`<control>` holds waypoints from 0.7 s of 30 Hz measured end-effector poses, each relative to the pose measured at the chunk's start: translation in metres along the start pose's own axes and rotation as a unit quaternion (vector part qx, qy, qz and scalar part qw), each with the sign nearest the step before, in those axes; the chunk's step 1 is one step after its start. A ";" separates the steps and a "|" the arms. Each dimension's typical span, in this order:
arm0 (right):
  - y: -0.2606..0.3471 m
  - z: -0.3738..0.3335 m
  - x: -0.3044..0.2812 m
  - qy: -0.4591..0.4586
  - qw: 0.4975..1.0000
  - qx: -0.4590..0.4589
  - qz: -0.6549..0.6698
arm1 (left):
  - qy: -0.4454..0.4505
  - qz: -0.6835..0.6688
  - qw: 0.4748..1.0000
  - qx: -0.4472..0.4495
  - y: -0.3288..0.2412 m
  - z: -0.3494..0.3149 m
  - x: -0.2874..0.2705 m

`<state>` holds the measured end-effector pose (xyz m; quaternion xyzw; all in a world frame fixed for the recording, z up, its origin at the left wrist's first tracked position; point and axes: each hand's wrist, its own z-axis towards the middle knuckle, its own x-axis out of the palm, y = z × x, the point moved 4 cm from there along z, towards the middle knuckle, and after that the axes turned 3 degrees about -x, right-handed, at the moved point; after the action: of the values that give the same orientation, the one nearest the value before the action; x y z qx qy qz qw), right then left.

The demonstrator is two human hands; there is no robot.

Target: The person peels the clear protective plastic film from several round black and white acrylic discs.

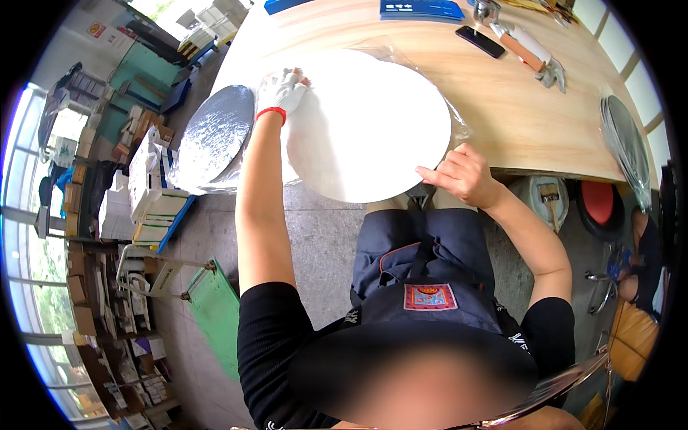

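Observation:
Large white round sheets (373, 129), at least two and slightly offset, lie at the table's front edge and overhang it. Clear plastic film (459, 129) shows round their far and right sides. My left hand (285, 93), in a white glove with a red cuff, rests on their left part with its fingers spread over the surface. My bare right hand (464, 175) is at their lower right rim, fingers curled, one digit stretched onto the edge. What it grips is hidden. Left of my left forearm lies a silver-grey round disc (218, 132) in clear plastic.
On the wooden table (530, 136) lie a phone (480, 41), a pair of work gloves (534, 57), a blue booklet (421, 10) and a metal cup (486, 11). Wrapped grey discs (625, 143) stand at the right edge. A green trolley (215, 315) is on the floor at left.

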<state>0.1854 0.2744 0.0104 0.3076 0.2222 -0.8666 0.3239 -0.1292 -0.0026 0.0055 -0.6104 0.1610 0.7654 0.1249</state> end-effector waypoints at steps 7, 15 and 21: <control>-0.025 -0.020 -0.018 -0.032 0.997 0.070 -0.001 | 0.055 0.023 0.996 -0.067 0.028 0.035 0.026; -0.014 -0.059 0.025 -0.202 0.503 0.636 0.550 | -0.089 -0.083 0.990 -0.077 0.024 0.027 0.003; -0.018 -0.053 0.049 -0.047 0.533 0.642 0.550 | 0.033 -0.278 0.948 0.151 -0.102 -0.054 -0.089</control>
<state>0.1634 0.2968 -0.0571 0.4534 -0.6219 -0.4404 0.4623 -0.0216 0.0697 0.0722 -0.6299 0.1022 0.6464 0.4183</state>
